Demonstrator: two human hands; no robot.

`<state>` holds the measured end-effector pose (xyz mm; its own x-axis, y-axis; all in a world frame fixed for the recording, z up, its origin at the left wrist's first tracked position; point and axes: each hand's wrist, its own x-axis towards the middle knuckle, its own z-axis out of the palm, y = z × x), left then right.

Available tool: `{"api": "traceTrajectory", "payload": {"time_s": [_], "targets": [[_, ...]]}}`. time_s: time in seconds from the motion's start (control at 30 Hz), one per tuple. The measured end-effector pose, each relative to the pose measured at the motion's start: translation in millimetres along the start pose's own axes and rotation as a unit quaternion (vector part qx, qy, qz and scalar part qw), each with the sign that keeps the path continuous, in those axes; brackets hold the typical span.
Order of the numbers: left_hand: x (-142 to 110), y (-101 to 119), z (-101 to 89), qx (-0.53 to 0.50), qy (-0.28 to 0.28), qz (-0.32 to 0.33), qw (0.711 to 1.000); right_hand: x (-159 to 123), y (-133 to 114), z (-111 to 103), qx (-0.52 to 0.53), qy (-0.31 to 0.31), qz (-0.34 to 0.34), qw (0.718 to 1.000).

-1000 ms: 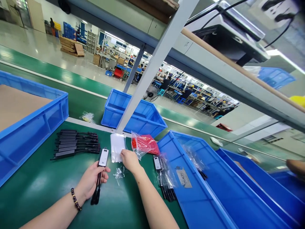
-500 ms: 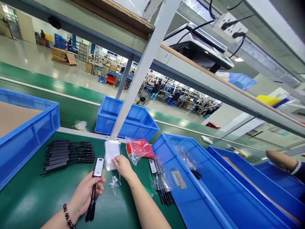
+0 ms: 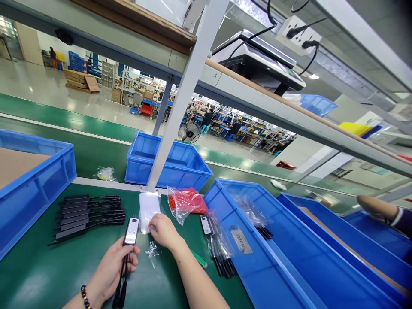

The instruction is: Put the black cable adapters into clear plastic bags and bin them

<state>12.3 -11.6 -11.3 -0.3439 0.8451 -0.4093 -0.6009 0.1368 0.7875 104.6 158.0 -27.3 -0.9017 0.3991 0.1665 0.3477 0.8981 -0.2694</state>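
My left hand (image 3: pixel 112 269) is closed around a small black controller (image 3: pixel 131 231) with a white label; its black leads hang below my fist. My right hand (image 3: pixel 163 231) rests, fingers curled, on the near edge of a stack of clear plastic bags (image 3: pixel 148 206) lying on the green mat. A crumpled scrap of clear film (image 3: pixel 152 250) sits just below that hand. A row of several black controllers with leads (image 3: pixel 85 212) lies to the left.
A bag of red parts (image 3: pixel 188 201) and bagged controllers (image 3: pixel 217 240) lie right of my hands, beside large blue bins (image 3: pixel 283 266). A blue bin with cardboard (image 3: pixel 35 189) stands left, another (image 3: pixel 169 161) behind the grey post (image 3: pixel 180 107). Another person's arm (image 3: pixel 380 209) reaches in far right.
The view has tilted up and shifted; my hands sit lower in the frame. My left hand still holds the controller and my right hand stays at the bag stack.
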Motion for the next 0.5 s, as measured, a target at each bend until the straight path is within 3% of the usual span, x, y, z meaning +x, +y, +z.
{"api": "traceTrajectory", "payload": {"time_s": [0.27,0.5], "targets": [[3,-1,-0.6,0.004,-0.003,0.006,1.0,4,5,11,-0.02,0.051,0.039,0.998],[0,-1,-0.7,0.016,-0.018,0.002,1.0,7,8,16,0.062,0.068,0.086,0.992]]}}
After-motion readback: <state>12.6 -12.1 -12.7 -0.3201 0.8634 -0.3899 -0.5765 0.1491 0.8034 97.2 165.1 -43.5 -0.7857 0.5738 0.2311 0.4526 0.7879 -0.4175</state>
